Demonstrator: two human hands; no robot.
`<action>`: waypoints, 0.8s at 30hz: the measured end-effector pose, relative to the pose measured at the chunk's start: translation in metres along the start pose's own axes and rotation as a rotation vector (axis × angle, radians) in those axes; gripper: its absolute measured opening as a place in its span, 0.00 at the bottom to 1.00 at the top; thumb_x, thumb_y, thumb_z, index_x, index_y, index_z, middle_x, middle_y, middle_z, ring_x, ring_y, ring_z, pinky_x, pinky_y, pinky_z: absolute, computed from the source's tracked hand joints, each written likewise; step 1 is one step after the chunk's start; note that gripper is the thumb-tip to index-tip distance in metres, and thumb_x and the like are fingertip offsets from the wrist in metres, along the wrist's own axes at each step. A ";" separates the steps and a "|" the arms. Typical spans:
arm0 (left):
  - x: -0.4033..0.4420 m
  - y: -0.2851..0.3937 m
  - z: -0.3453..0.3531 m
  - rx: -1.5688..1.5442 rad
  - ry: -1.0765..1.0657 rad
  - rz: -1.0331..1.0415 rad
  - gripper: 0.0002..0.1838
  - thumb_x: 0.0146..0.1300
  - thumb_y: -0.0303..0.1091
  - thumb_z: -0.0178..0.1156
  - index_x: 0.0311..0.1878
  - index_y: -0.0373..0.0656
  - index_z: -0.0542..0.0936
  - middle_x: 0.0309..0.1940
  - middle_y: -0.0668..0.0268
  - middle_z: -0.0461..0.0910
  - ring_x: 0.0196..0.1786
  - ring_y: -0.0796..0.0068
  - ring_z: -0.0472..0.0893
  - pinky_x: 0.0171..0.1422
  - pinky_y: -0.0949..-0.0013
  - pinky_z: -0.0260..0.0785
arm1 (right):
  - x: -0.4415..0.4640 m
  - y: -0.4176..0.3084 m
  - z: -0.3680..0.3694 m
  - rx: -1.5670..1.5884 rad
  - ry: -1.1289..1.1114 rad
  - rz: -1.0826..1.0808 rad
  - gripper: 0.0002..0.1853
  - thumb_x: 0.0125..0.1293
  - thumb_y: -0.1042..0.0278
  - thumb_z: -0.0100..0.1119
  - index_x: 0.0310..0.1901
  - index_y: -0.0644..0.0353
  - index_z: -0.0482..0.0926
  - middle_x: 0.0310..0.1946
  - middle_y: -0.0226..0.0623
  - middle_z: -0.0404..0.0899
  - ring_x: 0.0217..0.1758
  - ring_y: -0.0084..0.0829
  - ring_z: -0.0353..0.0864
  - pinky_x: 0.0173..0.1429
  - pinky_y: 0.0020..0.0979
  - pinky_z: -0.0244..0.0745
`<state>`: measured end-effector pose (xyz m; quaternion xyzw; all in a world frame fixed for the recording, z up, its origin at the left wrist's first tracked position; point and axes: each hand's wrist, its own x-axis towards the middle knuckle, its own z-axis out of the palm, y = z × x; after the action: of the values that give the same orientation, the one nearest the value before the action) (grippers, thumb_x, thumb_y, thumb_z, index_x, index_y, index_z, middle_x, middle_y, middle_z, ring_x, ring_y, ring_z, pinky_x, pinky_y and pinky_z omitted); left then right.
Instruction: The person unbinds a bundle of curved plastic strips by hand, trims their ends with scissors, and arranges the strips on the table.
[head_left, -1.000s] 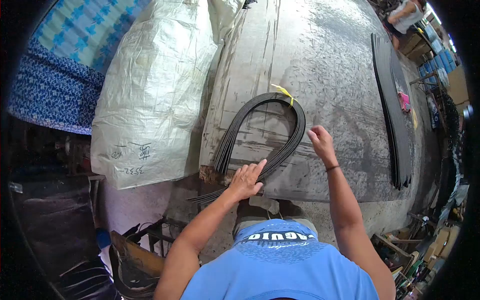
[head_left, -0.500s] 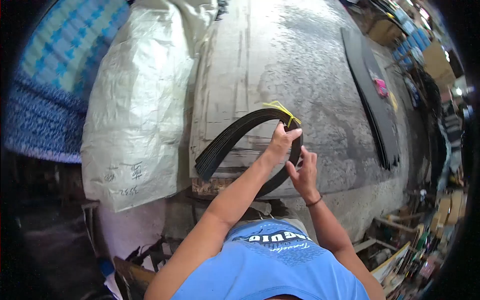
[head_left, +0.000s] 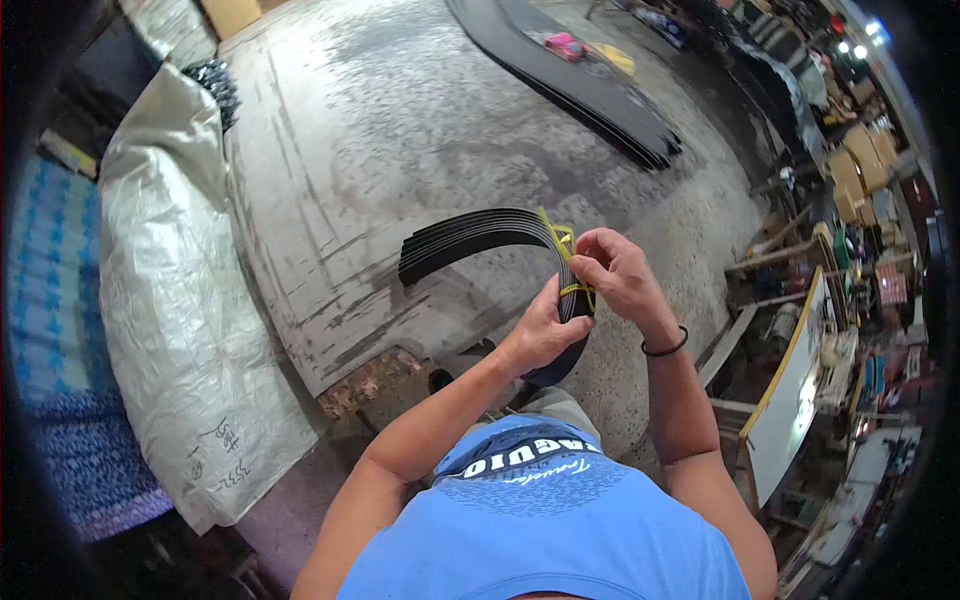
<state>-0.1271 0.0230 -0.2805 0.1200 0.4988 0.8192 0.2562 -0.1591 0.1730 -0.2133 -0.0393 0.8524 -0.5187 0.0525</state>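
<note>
1. A bulging sack of pale woven plastic (head_left: 185,330), marked by hand in dark ink, lines the left edge of the large, scuffed grey desk (head_left: 360,150); its contents are hidden. A shiny black tangle (head_left: 213,92) sits near its far end.

2. Brown cardboard boxes (head_left: 865,170) stack up beyond the desk's right side, their insides out of sight.

3. At the desk's near edge, a person's left hand (head_left: 545,335) grips a curved bundle of flat black strips (head_left: 470,237), thumb pressed across it. The bundle's fanned end reaches over the desktop toward the left edge, while its other part drops below the left hand.

4. The right hand (head_left: 620,275), fingers curled, pinches at the thin yellow tie (head_left: 570,288) wound around the bundle. A dark band (head_left: 665,344) circles that wrist.

5. A second, longer bundle of black strips (head_left: 570,85) lies along the desk's right side, a bright pink item (head_left: 566,45) and a yellow piece (head_left: 613,58) beside its far flank.

6. The near left corner shows chipped, raw wood (head_left: 370,380). Grey desktop stretches between the two bundles and toward the far edge; concrete floor (head_left: 690,240) and a yellow-edged white panel (head_left: 790,390) lie off to the right.
</note>
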 end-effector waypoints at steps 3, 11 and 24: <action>0.009 -0.004 0.033 0.137 -0.033 -0.001 0.32 0.58 0.32 0.67 0.63 0.38 0.64 0.44 0.71 0.70 0.46 0.82 0.71 0.52 0.76 0.68 | -0.025 0.021 -0.034 0.094 0.011 0.015 0.08 0.69 0.68 0.58 0.39 0.66 0.77 0.30 0.27 0.75 0.34 0.17 0.71 0.36 0.24 0.71; 0.052 -0.060 0.144 0.271 -0.190 -0.159 0.31 0.54 0.35 0.69 0.59 0.39 0.68 0.43 0.70 0.73 0.44 0.81 0.73 0.52 0.75 0.68 | -0.098 0.078 -0.151 0.219 0.093 0.101 0.08 0.70 0.68 0.56 0.38 0.66 0.77 0.29 0.25 0.75 0.33 0.16 0.71 0.36 0.23 0.69; 0.122 -0.125 0.270 0.267 -0.372 -0.399 0.27 0.52 0.32 0.66 0.55 0.40 0.69 0.35 0.68 0.74 0.34 0.78 0.76 0.38 0.72 0.72 | -0.180 0.145 -0.268 0.014 0.335 0.250 0.13 0.65 0.61 0.61 0.37 0.65 0.79 0.27 0.31 0.79 0.31 0.20 0.75 0.35 0.27 0.71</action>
<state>-0.0702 0.3397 -0.2691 0.2004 0.5604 0.6437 0.4812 -0.0174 0.4967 -0.2110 0.1538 0.8439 -0.5134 -0.0257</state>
